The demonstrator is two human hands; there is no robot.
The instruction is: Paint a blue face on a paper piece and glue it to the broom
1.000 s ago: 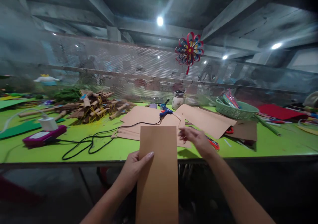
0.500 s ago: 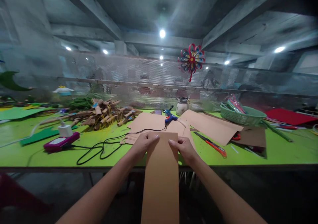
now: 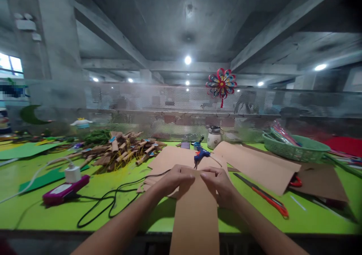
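A long strip of tan kraft paper runs from my hands down past the bottom of the view. At its far end, my left hand pinches the left side with thumb and fingers. My right hand grips the same end on the right, the two thumbs close together. Just beyond my fingers a blue glue gun rests on flat sheets of tan paper. The fingertips are partly hidden behind the strip.
To the right lie an orange-handled utility knife, more brown paper and a green basket. A purple power strip with a white plug and black cord is on the left. Paper rolls are heaped behind.
My hands have come closer together at the strip's far end, thumbs nearly meeting. The whole scene sits lower in view as the camera has tilted up and moved nearer the table.
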